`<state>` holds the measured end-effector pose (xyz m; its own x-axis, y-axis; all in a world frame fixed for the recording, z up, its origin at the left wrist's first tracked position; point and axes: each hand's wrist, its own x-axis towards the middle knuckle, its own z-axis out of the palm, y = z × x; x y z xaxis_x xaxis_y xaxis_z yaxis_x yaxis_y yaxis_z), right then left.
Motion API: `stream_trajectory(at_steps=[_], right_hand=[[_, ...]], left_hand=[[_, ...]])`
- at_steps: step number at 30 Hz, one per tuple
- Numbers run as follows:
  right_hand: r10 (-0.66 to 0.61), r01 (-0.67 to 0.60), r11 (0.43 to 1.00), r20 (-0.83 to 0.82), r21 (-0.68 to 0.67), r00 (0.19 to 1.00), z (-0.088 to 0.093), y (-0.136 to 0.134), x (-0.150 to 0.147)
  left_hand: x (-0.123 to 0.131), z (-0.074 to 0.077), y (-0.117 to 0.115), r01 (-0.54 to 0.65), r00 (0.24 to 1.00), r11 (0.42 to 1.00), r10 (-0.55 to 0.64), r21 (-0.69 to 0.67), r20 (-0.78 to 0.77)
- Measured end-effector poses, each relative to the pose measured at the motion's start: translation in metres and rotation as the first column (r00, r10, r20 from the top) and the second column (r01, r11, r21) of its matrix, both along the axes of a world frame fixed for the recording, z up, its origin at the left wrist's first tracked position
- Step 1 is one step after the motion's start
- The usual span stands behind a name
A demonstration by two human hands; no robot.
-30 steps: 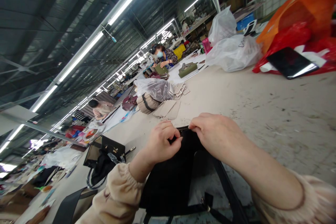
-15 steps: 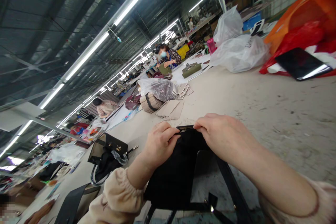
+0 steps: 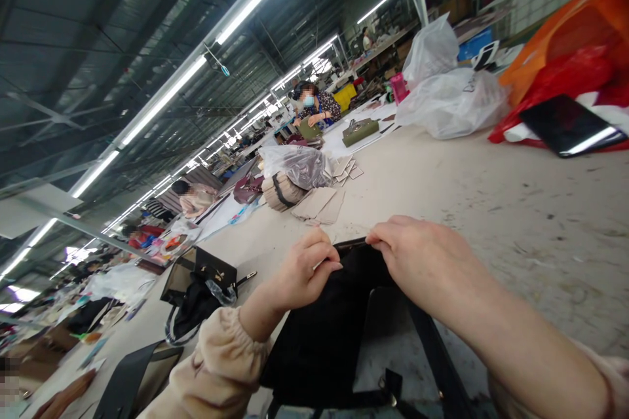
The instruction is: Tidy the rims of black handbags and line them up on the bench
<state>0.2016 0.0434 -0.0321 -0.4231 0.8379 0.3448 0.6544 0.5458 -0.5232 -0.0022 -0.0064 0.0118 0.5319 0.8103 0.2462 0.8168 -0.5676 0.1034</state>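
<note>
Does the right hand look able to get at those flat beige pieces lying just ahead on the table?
Probably yes: nothing visible stands between the right hand and the flat beige pieces, though it would first have to release the black item.

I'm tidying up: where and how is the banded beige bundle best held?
Probably round the middle, at its dark band, from the near left: the beige bundle is rounded there, while the plastic bag and flat pieces crowd its right.

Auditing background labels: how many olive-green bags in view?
2. One olive-green bag is in front of the masked co-worker; the other olive-green bag lies to its right in the picture. More could be hidden in the clutter.
</note>
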Motion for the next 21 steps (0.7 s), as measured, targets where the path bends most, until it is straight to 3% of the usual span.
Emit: stream_trajectory(at_steps=[6,11,14,17,21], right_hand=[[-0.003,0.002,1.000,0.033,0.018,0.999,-0.001,0.004,0.003],[0.030,-0.032,0.998,0.027,0.059,0.999,-0.002,0.006,0.008],[0.153,-0.150,0.975,-0.009,0.162,0.988,-0.002,0.006,0.009],[0.327,-0.304,0.912,-0.037,0.276,0.944,0.002,0.007,0.007],[0.419,-0.407,0.875,0.011,0.263,0.908,0.007,0.006,-0.003]], left_hand=[[0.005,0.001,-0.006,-0.007,0.994,0.998,0.013,0.060,-0.105],[0.010,-0.001,-0.010,-0.040,0.994,0.996,0.048,0.080,-0.094],[0.010,-0.004,-0.009,-0.066,0.997,0.994,0.070,0.085,-0.044],[0.009,-0.008,-0.007,-0.081,0.997,0.992,0.080,0.095,0.018],[0.009,-0.011,-0.006,-0.091,0.987,0.994,0.081,0.062,0.140]])
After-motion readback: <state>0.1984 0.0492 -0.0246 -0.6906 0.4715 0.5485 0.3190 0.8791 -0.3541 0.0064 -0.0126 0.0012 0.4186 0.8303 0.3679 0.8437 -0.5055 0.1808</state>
